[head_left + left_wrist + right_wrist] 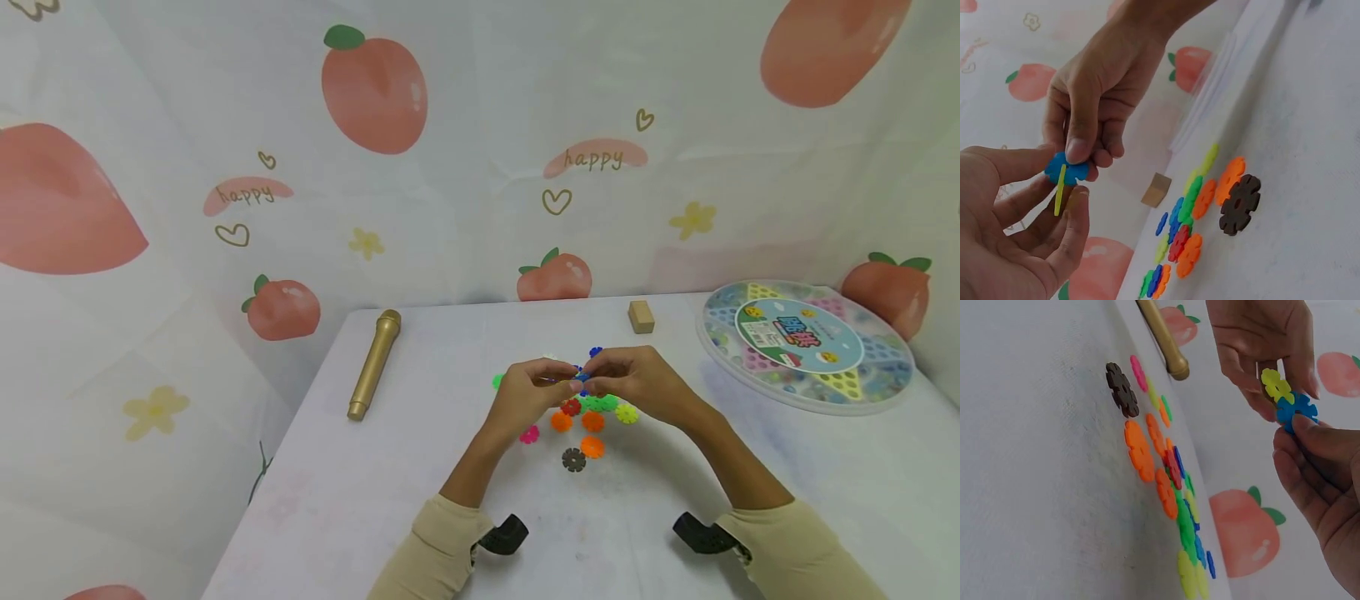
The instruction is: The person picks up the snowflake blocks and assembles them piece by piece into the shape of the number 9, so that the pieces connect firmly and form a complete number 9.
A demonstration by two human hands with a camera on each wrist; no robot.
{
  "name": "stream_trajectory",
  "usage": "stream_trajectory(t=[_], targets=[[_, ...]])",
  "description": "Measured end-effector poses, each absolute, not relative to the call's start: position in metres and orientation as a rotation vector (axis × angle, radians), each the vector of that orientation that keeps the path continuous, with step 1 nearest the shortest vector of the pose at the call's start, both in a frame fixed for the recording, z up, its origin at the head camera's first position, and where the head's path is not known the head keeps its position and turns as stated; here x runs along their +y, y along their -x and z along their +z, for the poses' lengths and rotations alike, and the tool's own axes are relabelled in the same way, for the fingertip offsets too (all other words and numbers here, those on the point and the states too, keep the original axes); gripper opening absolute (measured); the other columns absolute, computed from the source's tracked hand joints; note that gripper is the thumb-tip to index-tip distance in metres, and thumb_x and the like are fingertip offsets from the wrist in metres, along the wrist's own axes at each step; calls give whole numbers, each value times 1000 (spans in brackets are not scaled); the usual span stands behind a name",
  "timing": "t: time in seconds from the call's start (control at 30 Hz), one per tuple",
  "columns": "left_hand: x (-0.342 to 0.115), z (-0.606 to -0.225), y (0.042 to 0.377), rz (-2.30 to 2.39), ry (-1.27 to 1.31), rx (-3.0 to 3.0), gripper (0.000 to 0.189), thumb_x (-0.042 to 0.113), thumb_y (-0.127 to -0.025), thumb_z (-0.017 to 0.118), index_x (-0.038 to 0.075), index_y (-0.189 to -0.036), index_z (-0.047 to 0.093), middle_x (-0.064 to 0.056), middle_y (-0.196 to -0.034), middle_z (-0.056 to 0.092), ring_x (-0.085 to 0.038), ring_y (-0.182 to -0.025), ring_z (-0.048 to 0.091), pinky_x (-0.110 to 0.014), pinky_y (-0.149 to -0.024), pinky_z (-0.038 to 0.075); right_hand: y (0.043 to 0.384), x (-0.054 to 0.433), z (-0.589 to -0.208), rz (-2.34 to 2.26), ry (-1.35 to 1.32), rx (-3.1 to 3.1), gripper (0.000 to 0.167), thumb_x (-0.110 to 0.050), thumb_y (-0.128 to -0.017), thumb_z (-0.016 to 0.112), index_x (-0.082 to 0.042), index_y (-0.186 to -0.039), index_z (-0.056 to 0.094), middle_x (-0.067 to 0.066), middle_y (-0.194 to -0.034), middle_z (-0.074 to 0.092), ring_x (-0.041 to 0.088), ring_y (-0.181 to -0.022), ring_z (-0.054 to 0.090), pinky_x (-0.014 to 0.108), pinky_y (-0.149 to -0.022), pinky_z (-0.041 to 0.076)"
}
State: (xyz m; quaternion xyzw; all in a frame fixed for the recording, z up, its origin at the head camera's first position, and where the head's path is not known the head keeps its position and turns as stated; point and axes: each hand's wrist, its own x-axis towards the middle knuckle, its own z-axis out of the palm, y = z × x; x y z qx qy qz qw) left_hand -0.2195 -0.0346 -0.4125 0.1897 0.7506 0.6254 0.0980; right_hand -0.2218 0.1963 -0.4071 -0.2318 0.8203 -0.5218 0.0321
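Both hands meet over a group of plastic snowflake discs. A blue snowflake disc [1302, 407] has a yellow snowflake disc [1274, 384] slotted into it crosswise. My right hand [637, 379] pinches the blue disc, thumb flat on its face in both wrist views. From the other side, my left hand [525, 396] holds the joined pair, its fingers curled about the yellow disc [1059, 199]. Loose discs lie below on the table, among them a dark brown disc [573, 460], an orange disc [592, 447], a red disc [571, 407] and a pink disc [529, 434].
A gold microphone-shaped stick [375, 365] lies at the table's left. Towards the back edge sits a small wooden block [641, 317]. A round, printed game board [806, 346] in clear packaging rests at the right. Behind the table [360, 517] hangs a peach-print cloth [465, 208].
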Motion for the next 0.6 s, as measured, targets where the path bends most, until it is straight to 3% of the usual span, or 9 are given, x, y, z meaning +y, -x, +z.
stream_trajectory(t=[0.13, 0.27, 0.43, 0.6], targets=[[-32, -413, 218, 1859, -580, 2283, 19, 20, -99, 77, 9, -115, 78, -4, -110, 75, -27, -98, 78, -35, -87, 65, 221, 194, -407, -1584, 724, 2531, 9, -14, -98, 77, -8, -105, 78, 8, -99, 80, 36, -94, 78, 40, -83, 66], [-33, -413, 219, 1843, -583, 2333, 18, 17, -98, 78, 7, -113, 78, -4, -106, 75, -23, -92, 78, -29, -82, 65, 221, 194, -406, -1546, 727, 2552, 10, -13, -99, 77, -6, -106, 78, 7, -101, 80, 26, -95, 79, 29, -84, 65], [-35, -412, 219, 1819, -567, 2368, 17, 14, -98, 76, 8, -113, 80, -2, -107, 77, -26, -94, 78, -28, -83, 64, 224, 200, -408, -1402, 700, 2676, 13, -16, -96, 80, -9, -108, 79, 1, -99, 80, 20, -96, 77, 24, -84, 62], [-37, -411, 219, 1813, -543, 2386, 18, 14, -100, 75, 9, -115, 82, -1, -110, 79, -22, -97, 79, -27, -85, 64, 231, 213, -414, -1275, 640, 2741, 20, -18, -97, 79, -4, -112, 79, 0, -100, 79, 19, -95, 74, 28, -82, 60]])
